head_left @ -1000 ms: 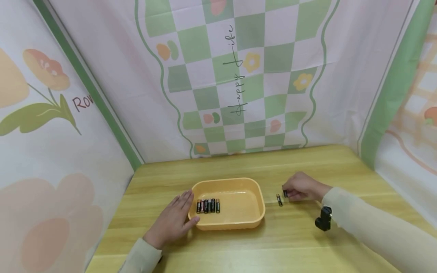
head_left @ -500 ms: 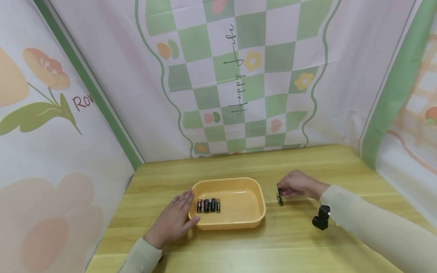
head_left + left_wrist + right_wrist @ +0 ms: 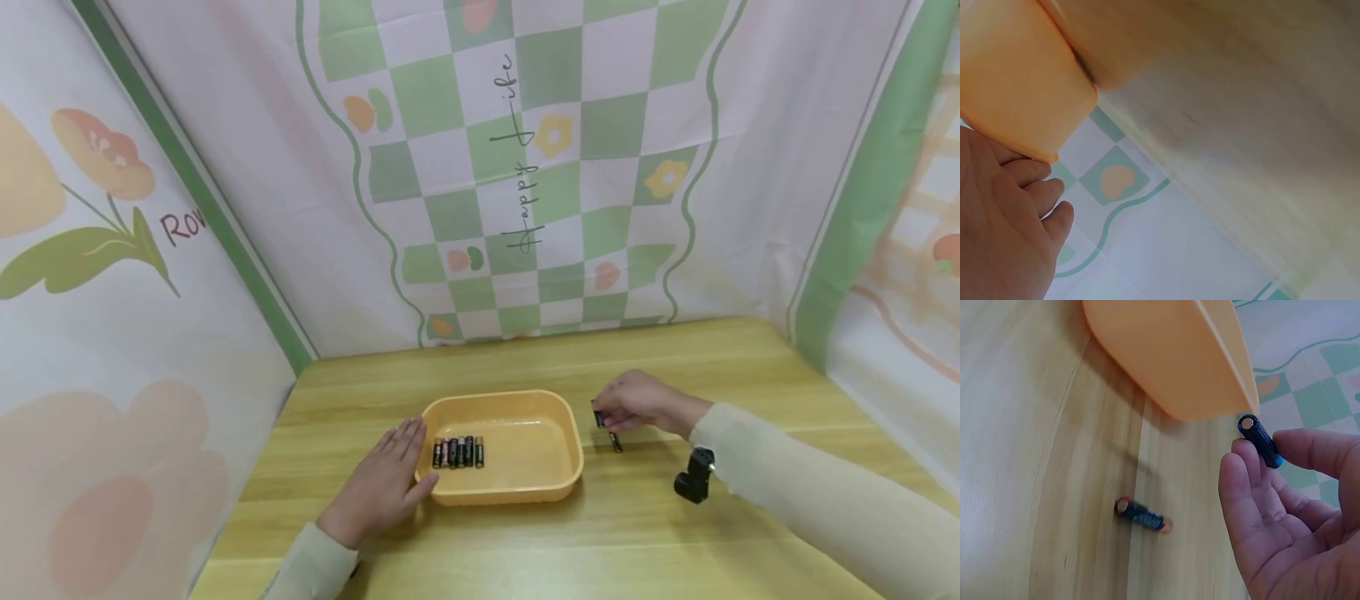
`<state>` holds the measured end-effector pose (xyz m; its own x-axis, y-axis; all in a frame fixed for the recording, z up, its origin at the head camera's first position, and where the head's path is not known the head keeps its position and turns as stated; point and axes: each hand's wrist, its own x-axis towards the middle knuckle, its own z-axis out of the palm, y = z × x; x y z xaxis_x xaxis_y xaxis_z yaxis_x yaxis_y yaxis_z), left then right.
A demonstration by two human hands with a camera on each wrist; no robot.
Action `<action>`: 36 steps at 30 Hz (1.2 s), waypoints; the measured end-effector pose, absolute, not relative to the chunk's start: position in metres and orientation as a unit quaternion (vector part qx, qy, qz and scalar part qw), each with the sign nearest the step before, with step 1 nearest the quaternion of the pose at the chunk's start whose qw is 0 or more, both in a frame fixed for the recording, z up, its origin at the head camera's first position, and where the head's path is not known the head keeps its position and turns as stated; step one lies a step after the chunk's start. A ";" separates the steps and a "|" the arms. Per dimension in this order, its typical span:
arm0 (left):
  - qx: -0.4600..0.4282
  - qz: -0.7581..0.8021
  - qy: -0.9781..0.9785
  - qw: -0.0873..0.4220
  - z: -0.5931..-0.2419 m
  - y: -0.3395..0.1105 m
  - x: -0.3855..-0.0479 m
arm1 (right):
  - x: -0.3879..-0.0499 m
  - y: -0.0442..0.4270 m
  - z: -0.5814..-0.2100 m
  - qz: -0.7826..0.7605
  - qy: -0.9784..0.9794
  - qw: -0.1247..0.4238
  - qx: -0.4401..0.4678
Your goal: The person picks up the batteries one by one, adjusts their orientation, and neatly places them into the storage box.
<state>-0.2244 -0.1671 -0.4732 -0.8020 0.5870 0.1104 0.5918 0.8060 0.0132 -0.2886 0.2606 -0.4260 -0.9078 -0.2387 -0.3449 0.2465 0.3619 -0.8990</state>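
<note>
An orange-yellow plastic tray stands on the table, with a row of several dark batteries lying side by side at its left end. My left hand rests against the tray's left rim, fingers straight and thumb over the near edge. To the right of the tray, my right hand pinches a black battery between thumb and fingertips, held above the table. Below it, another battery lies on the wood, also visible as a small dark battery in the head view.
The wooden table meets a patterned cloth backdrop along its far edge. Cloth walls hang at the left and right. A black wrist-camera mount sits under the right sleeve.
My right hand has moved left toward the tray, carrying the pinched battery past the one lying on the table. The left hand and the tray stay where they were.
</note>
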 end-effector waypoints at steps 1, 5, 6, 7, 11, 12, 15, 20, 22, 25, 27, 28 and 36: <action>-0.310 -0.022 -0.949 0.051 -0.473 -0.167 -0.224 | -0.288 0.259 -0.425 -0.565 0.796 0.215 0.001; -0.311 -0.021 -0.949 0.054 -0.473 -0.167 -0.224 | -0.288 0.253 -0.422 -0.565 0.796 0.217 -0.007; -0.311 -0.023 -0.949 0.056 -0.474 -0.167 -0.224 | -0.288 0.251 -0.422 -0.567 0.794 0.219 -0.007; -0.310 -0.024 -0.949 0.056 -0.475 -0.168 -0.224 | -0.288 0.250 -0.422 -0.569 0.793 0.220 -0.008; -0.308 -0.029 -0.949 0.054 -0.479 -0.169 -0.225 | -0.288 0.245 -0.422 -0.572 0.789 0.224 -0.010; -0.308 -0.029 -0.950 0.053 -0.480 -0.169 -0.225 | -0.288 0.244 -0.422 -0.572 0.789 0.224 -0.013; -0.307 -0.030 -0.950 0.054 -0.480 -0.169 -0.225 | -0.287 0.241 -0.419 -0.569 0.791 0.225 -0.022; -0.308 -0.028 -0.949 0.059 -0.479 -0.170 -0.225 | -0.288 0.234 -0.415 -0.572 0.787 0.227 -0.030; -0.310 -0.029 -0.948 0.062 -0.479 -0.169 -0.226 | -0.288 0.231 -0.413 -0.576 0.784 0.230 -0.032; -0.312 -0.031 -0.947 0.065 -0.479 -0.169 -0.226 | -0.288 0.227 -0.412 -0.582 0.778 0.235 -0.034; -0.313 -0.028 -0.947 0.069 -0.478 -0.170 -0.227 | -0.289 0.225 -0.412 -0.585 0.775 0.237 -0.037; -0.314 -0.029 -0.946 0.073 -0.477 -0.170 -0.228 | -0.290 0.224 -0.412 -0.587 0.773 0.236 -0.037; -0.316 -0.028 -0.946 0.066 -0.476 -0.170 -0.227 | -0.289 0.216 -0.416 -0.600 0.763 0.240 -0.022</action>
